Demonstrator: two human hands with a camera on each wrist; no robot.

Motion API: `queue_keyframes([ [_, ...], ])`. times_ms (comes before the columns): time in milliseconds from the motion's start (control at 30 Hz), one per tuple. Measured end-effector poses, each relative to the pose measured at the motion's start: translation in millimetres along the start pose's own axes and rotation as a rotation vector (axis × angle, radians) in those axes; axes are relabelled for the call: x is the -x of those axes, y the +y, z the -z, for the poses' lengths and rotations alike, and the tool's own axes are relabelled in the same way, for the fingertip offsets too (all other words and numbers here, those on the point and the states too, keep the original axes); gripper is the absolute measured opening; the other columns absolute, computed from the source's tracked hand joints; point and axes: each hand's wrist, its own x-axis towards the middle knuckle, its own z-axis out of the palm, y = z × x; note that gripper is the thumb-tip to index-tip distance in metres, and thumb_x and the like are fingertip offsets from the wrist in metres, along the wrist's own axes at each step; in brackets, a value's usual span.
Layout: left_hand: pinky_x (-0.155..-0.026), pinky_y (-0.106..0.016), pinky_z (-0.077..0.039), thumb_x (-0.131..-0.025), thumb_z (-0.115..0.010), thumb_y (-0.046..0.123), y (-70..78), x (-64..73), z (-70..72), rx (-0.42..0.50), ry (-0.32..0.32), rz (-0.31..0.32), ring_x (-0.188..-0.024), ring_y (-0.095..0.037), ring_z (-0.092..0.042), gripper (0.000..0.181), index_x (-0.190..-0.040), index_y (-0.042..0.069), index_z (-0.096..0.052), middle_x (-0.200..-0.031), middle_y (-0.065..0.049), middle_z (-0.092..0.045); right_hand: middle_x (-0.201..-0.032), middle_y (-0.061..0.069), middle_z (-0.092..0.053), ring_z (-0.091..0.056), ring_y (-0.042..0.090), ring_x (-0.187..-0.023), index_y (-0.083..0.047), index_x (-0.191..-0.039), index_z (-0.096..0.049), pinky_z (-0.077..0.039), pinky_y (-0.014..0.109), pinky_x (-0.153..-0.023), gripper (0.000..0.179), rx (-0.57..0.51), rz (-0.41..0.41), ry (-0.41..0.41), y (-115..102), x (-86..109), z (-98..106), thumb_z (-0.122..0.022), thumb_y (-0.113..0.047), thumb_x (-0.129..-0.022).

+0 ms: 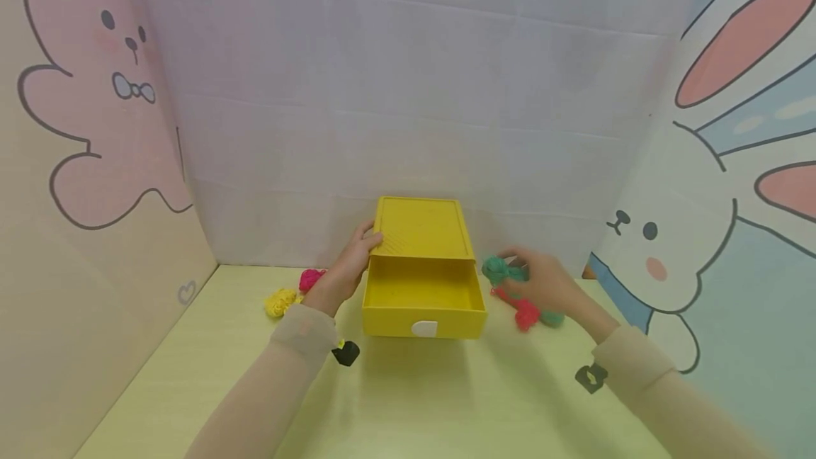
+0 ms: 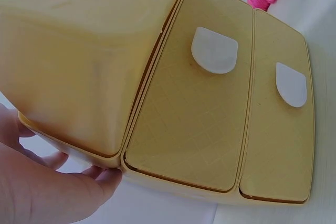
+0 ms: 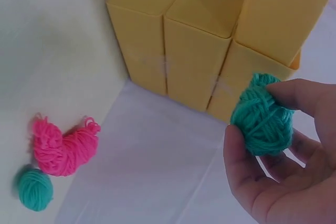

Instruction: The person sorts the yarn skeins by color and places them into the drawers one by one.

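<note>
A yellow drawer cabinet point(image 1: 421, 229) stands on the table with its top drawer point(image 1: 423, 292) pulled out; no contents show inside. White tabs point(image 2: 215, 51) mark the two lower drawers, which are closed. My left hand point(image 1: 347, 264) grips the cabinet's upper left edge, thumb on top and fingers along the side. To the right of the drawer, my right hand point(image 1: 538, 278) pinches a green ball of yarn point(image 3: 265, 116) between thumb and fingers. In the right wrist view the ball hangs clear of the table, beside the cabinet.
Pink yarn point(image 1: 525, 314) and another green yarn ball point(image 1: 552, 318) lie on the table at right. Left of the cabinet are a yellow yarn bundle point(image 1: 280, 302) and a pink one point(image 1: 311, 279). A white cloth wall point(image 1: 414, 91) rises close behind; printed panels flank both sides.
</note>
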Motion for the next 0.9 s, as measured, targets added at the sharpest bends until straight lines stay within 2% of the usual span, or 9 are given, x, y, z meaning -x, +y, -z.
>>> queue_keyframes([
  [100,-0.129,-0.056,-0.024,-0.113,-0.044,0.028,0.2,0.1,0.2,0.000,-0.003,-0.005,-0.150,-0.039,-0.035,0.062,-0.169,0.021,-0.018,-0.170,-0.014,-0.025,-0.122,0.019,-0.074,-0.073,0.031,-0.097,-0.011,-0.136,-0.065,-0.063,0.044,-0.079,0.042,-0.006,0.001,0.011,-10.1,-2.1,8.0,-0.075,-0.012,-0.095],
  [367,-0.130,-0.055,-0.021,-0.113,-0.044,0.028,1.1,2.0,1.7,0.010,0.002,-0.006,-0.152,-0.038,-0.032,0.062,-0.169,0.021,-0.019,-0.170,-0.013,-0.024,-0.121,0.014,-0.076,-0.072,0.029,-0.096,-0.011,-0.135,-0.067,-0.058,0.036,-0.070,0.042,-0.012,0.090,0.012,-54.3,-11.3,14.6,-0.076,-0.011,-0.094],
  [433,-0.130,-0.055,-0.020,-0.113,-0.044,0.028,0.8,2.1,2.0,0.014,-0.001,-0.008,-0.153,-0.037,-0.031,0.062,-0.169,0.021,-0.019,-0.170,-0.013,-0.024,-0.124,0.014,-0.075,-0.072,0.030,-0.099,-0.010,-0.135,-0.068,-0.059,0.039,-0.074,0.042,0.002,0.119,0.001,-65.7,-13.7,12.5,-0.076,-0.011,-0.094],
  [600,-0.130,-0.054,-0.021,-0.112,-0.044,0.027,-0.2,1.6,1.8,0.019,-0.006,-0.013,-0.152,-0.038,-0.032,0.063,-0.169,0.020,-0.019,-0.169,-0.015,-0.025,-0.127,0.012,-0.074,-0.070,0.032,-0.112,-0.010,-0.135,-0.067,-0.058,0.050,-0.094,0.042,0.046,0.170,-0.022,-88.7,-19.9,5.7,-0.078,-0.013,-0.095],
  [900,-0.130,-0.056,-0.018,-0.113,-0.043,0.027,-0.1,2.3,2.1,-0.005,-0.016,-0.017,-0.154,-0.039,-0.028,0.063,-0.169,0.019,-0.017,-0.170,-0.015,-0.022,-0.110,0.006,-0.079,-0.072,0.020,-0.093,-0.014,-0.128,-0.071,-0.059,0.036,-0.082,0.037,0.139,0.246,-0.043,-115.5,-38.1,-16.1,-0.081,-0.017,-0.093],
])
